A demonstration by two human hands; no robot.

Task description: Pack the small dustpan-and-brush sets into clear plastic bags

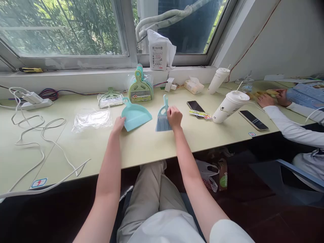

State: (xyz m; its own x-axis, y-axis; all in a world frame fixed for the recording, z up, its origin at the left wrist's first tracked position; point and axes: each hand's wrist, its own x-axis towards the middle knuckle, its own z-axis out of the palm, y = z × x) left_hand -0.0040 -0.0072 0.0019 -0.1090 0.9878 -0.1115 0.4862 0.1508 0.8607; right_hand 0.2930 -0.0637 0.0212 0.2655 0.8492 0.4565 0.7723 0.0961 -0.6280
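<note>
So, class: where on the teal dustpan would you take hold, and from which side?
Probably grip the dustpan by its looped handle, coming from the far, window side: it sticks out there, narrow and free. The left hand touches the wide near corner; the right hand holds the brush.

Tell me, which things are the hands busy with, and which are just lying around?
In hand: left hand at the edge of the teal dustpan; right hand closed on the small blue brush.
Lying about: clear wrapper, packed dustpan sets, two phones, two white cups, tissue pack, power strip.
</note>
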